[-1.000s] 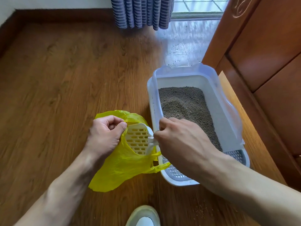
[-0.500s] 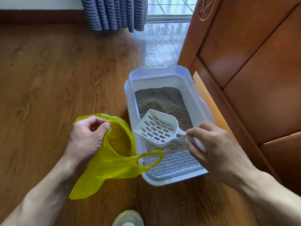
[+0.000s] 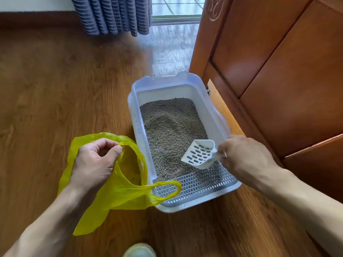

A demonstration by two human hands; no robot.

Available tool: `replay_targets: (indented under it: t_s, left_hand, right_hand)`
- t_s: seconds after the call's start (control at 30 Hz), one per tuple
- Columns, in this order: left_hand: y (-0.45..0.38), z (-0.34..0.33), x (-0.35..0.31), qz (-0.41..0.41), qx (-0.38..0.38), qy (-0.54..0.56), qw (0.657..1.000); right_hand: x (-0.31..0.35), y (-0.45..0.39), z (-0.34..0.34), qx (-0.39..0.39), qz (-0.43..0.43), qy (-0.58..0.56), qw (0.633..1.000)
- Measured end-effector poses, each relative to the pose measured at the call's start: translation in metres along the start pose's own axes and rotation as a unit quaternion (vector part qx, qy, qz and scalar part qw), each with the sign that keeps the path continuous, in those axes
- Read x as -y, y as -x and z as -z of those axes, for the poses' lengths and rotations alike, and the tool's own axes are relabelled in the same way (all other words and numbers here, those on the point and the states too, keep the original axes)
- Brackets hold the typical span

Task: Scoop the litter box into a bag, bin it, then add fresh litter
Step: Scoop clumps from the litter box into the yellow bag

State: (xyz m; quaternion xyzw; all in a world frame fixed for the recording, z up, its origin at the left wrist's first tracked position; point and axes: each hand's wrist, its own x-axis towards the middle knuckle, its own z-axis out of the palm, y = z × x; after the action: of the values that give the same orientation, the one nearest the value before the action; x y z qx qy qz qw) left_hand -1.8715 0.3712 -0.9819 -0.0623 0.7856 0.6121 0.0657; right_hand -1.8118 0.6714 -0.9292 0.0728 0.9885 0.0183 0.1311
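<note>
Beside the left wall of the litter box [image 3: 219,115], the yellow bag [image 3: 111,193] is pinched open by the left hand [image 3: 92,164], so the slotted scoop [image 3: 199,154], gripped by the right hand [image 3: 245,156] above the near litter, is best pushed in low, then shaken gently.

A: Which colours mark the litter box [image 3: 217,115] and its contents?

B: Pale, bluish-white walls; grey-brown speckled litter [image 3: 172,127]; a grey grid-patterned grate [image 3: 196,184] at the box's near end. Above the litter, a white scoop [image 3: 199,154] pierced with rows of dark slots.

A: And around the box?

B: Left of it, a translucent yellow bag [image 3: 118,191]. Beneath it, a brown wood-grain floor [image 3: 55,89]. Beyond it, a blue-grey striped curtain [image 3: 113,14]. Right of it, a reddish-brown door [image 3: 278,71].
</note>
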Motion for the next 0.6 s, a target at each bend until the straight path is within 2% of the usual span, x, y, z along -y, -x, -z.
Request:
replay_targets:
  t_s: [0.17, 0.6]
  left_hand:
    - [-0.001, 0.001, 0.003, 0.008, 0.002, 0.001, 1.000]
    - [-0.010, 0.011, 0.014, 0.026, 0.004, 0.012, 1.000]
  right_hand:
    - [0.009, -0.016, -0.003, 0.024, -0.011, -0.011, 1.000]
    - [0.038, -0.055, -0.045, -0.074, 0.013, -0.072, 0.995]
